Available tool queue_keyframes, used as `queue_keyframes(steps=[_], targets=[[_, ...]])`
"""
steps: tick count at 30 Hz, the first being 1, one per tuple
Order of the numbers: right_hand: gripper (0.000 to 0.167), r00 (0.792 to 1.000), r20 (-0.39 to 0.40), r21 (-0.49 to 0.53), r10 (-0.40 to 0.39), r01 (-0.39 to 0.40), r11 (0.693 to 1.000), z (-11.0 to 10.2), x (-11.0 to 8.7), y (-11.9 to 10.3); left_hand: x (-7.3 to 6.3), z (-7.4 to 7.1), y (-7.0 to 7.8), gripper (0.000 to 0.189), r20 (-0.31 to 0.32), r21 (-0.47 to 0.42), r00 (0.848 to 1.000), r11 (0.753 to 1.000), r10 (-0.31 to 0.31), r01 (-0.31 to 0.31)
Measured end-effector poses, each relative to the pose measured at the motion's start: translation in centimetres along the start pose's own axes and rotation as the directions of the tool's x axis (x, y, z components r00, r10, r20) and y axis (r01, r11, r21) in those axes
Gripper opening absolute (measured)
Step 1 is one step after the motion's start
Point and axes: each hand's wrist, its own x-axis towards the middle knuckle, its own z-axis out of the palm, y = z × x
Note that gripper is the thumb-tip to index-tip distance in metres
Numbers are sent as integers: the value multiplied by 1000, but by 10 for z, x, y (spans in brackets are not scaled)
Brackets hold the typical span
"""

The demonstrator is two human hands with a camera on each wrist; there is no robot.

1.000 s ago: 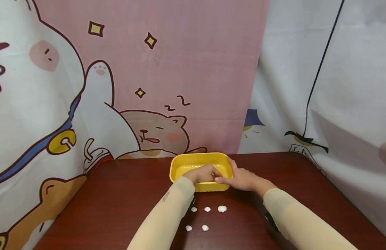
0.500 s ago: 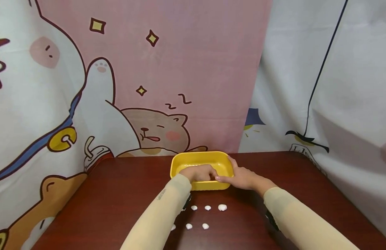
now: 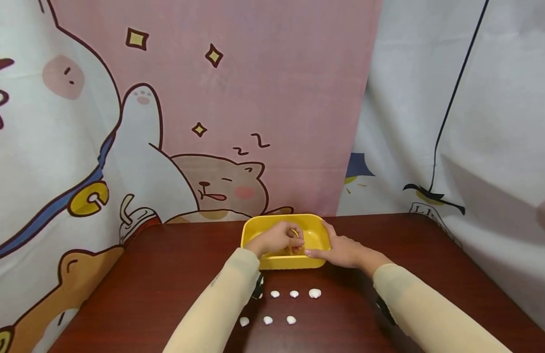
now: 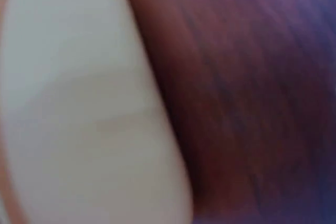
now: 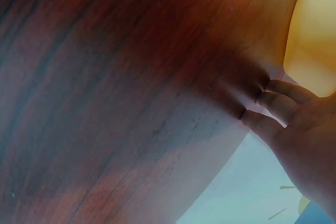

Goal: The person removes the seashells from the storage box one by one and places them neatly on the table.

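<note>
A yellow plastic basin [image 3: 294,263] stands near the back of the table. My left hand [image 3: 278,236] is over its inside, fingers curled and thumb close to the index fingertip; I cannot tell whether a small thing is between them. Reddish patches show on the basin floor under those fingers. At the right end my right hand [image 3: 345,251] grips the basin, thumb over the near rim and fingers along the outer side. In the right wrist view its fingers [image 5: 262,124] lie beside the basin wall [image 5: 315,35]. The left wrist view shows a blurred sleeve and table, no hand.
White seashells lie in two rows before the basin: a larger shell [image 3: 315,293] ends the back row, a small shell [image 3: 291,319] the front row. The left sleeve [image 3: 219,299] hides part of the back row. A printed cloth [image 3: 298,122] hangs behind the table [image 3: 166,279].
My left hand has risen and shifted slightly left from the basin's floor, its fingertips coming into sight. The left forearm moved left, uncovering more shells. The right hand stays on the basin.
</note>
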Motion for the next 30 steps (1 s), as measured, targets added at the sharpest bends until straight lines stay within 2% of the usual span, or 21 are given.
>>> queue_keyframes(steps=[3, 8, 12, 17, 23, 26, 30], targets=[[135, 1000, 1, 4, -4, 4, 1000, -3, 0, 1, -4, -6, 8, 15, -30, -60, 999, 998, 11, -13], [134, 1000, 10, 12, 0, 0, 1000, -2, 0, 2, -13, -13, 20, 27, -37, -26, 999, 1000, 11, -12], [133, 1000, 9, 9, 4, -4, 1000, 0, -1, 2, -20, -14, 23, 27, -62, 8, 998, 1000, 22, -22], [135, 1000, 3, 0, 8, -8, 1000, 2, 0, 3, -27, -10, 25, 25, -91, -26, 994, 998, 56, -58], [136, 1000, 8, 10, 6, -6, 1000, 2, 1, 2, -46, -8, 35, 23, -124, -37, 990, 997, 63, -68], [136, 1000, 10, 12, 7, -7, 1000, 2, 1, 3, -56, -5, 44, 20, -114, -12, 991, 997, 74, -76], [135, 1000, 10, 13, 11, -11, 1000, 0, 1, 5, -68, 1, 53, 12, -63, 47, 995, 996, 79, -76]])
